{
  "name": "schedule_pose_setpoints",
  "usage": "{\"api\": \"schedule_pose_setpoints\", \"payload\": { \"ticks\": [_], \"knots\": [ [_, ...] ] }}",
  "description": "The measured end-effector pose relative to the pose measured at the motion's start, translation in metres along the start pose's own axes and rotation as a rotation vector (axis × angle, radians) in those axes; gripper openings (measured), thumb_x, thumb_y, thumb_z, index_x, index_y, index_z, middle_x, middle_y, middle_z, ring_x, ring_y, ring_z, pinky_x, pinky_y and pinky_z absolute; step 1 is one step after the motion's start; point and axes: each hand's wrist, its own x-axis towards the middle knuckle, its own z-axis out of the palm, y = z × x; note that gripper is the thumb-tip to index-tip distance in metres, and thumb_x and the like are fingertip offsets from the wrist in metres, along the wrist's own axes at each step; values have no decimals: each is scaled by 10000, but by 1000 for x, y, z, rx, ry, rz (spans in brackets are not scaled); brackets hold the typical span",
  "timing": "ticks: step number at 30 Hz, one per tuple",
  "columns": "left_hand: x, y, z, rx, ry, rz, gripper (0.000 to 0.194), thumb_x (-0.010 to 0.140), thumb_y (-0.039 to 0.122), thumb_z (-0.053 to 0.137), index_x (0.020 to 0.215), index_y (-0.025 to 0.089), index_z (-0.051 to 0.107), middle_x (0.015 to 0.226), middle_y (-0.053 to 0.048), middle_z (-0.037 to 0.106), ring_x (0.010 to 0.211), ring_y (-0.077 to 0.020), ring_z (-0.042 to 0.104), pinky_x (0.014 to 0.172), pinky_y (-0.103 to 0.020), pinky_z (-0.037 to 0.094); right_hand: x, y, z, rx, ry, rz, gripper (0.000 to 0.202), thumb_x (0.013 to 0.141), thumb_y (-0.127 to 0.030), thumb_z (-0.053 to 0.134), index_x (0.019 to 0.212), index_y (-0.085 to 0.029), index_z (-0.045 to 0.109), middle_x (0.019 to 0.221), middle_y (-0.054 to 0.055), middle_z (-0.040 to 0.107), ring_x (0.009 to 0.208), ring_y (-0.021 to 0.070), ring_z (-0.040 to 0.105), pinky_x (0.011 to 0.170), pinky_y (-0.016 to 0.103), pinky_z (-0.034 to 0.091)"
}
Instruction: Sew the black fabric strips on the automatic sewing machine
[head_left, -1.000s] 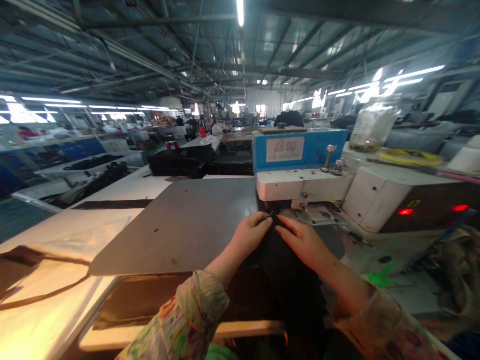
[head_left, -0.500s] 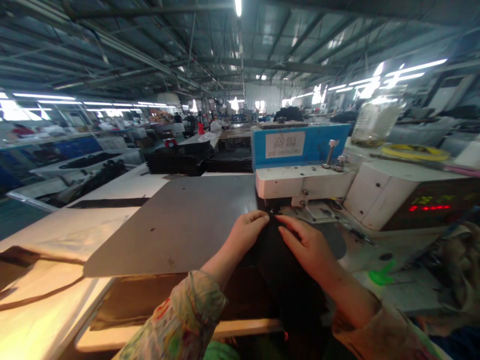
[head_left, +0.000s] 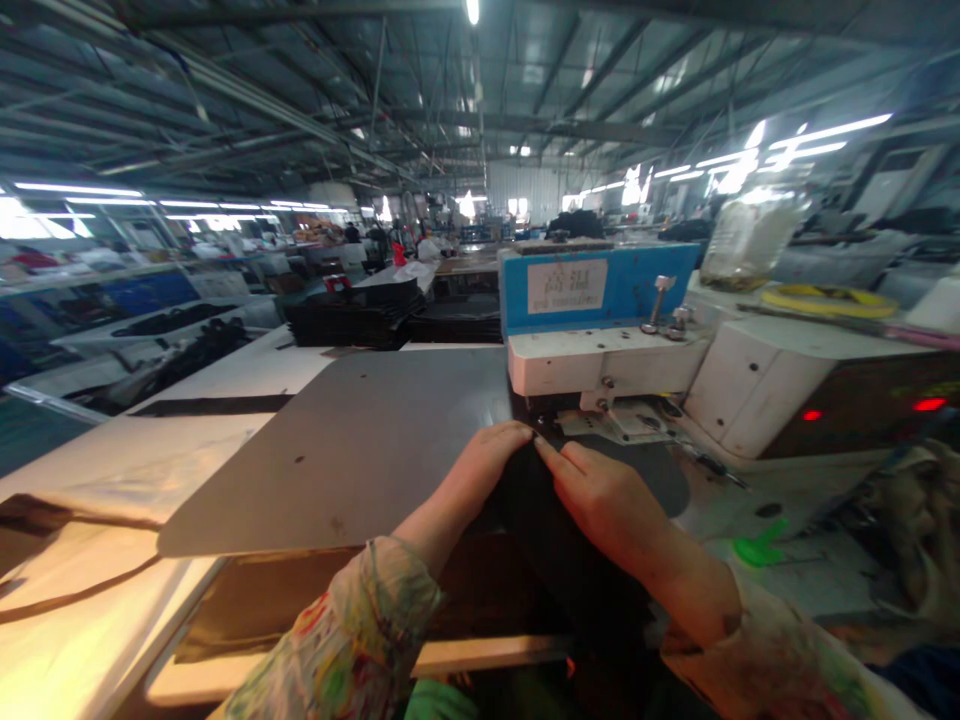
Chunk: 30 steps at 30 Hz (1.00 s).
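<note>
A strip of black fabric runs from beneath the sewing machine's head down toward my lap. My left hand pinches its upper left edge, thumb and fingertips together just in front of the machine's head. On the fabric's right side is my right hand, its index finger stretched to the same edge and the others curled in. The fingertips of both hands nearly meet. A grey metal plate lies under and left of my left hand. The fabric's lower end is lost in shadow.
Right of the machine's head stands a control box with red lights. A bright green object lies below it. Stacks of black pieces sit behind the plate. A clear plastic jar and a yellow ring are at right.
My right fingertips have moved left, closer to my left hand, and its fingers have curled in more. The control box's digits now show as red spots. The view has shifted slightly.
</note>
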Motion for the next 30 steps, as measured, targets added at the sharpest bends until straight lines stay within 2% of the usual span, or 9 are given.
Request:
{"api": "schedule_pose_setpoints", "payload": {
  "ticks": [5,8,12,14,17,21,30],
  "knots": [
    [1,-3,7,-14,48,-127,203,723,270,435,736,122,573,723,-32,574,708,-147,512,686,-250,393,1,0,2,16,-28,22,347,826,-81,366,1145,-81,504,769,63,527,668,160,514,575,266,424],
    [1,-6,12,233,112,-72,191,763,264,416,743,143,563,741,-26,566,733,-149,509,697,-262,392,4,4,5,138,-71,118,335,825,-98,365,1119,-118,526,810,59,549,694,147,531,624,251,432],
    [0,-8,14,563,297,38,159,735,202,494,879,161,548,927,-44,537,894,-171,479,776,-284,384,15,15,9,344,-180,297,291,814,-128,384,1018,-159,588,854,54,589,786,145,562,711,242,426],
    [-2,-7,15,684,272,45,157,733,206,512,881,172,551,933,-40,532,905,-180,473,774,-295,388,21,22,12,377,-226,381,274,811,-148,398,972,-168,620,879,59,615,820,156,573,731,247,423],
    [-7,-4,14,866,144,80,133,772,243,481,849,191,578,895,-27,550,865,-184,483,756,-309,390,30,30,16,419,-253,444,271,801,-172,424,968,-179,637,961,60,631,897,167,573,792,248,412],
    [-15,0,10,958,67,133,250,818,333,435,1000,219,564,1009,-20,548,924,-192,475,787,-323,387,37,37,22,478,-260,489,283,798,-202,440,1005,-170,631,1006,51,624,940,164,566,845,242,400],
    [-15,-5,7,1026,48,120,347,827,437,395,1081,232,512,1117,-29,518,1004,-218,455,804,-374,379,44,39,25,476,-276,538,298,796,-231,456,1034,-154,619,1037,61,609,964,177,558,873,263,392]
  ]
}}
